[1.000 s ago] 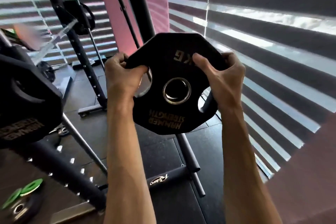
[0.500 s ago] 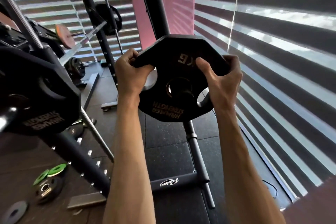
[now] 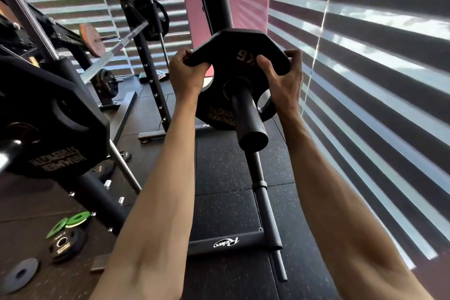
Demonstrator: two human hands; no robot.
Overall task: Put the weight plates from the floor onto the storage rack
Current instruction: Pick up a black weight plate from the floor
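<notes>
Black rubber floor tiles [image 3: 226,173] and striped blinds [image 3: 365,80] frame a gym corner. The left hand [image 3: 185,73] and right hand [image 3: 282,80] curl their fingers round the upper edges of the black weight plate [image 3: 233,48], one on each side, probably to keep it square while its centre hole sits over the peg [image 3: 246,114] of the storage rack, whose end pokes toward the camera. The plate reads "KG" and, upside down, "HAMMER STRENGTH"; the rack's foot bar [image 3: 209,246] says "Relax". Smaller plates [image 3: 63,246] lie on the floor at left.

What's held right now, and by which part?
Both hands hold the black weight plate by its upper rim: left hand on the upper-left edge, right hand on the upper-right. The plate's centre hole is on the rack peg.
</notes>
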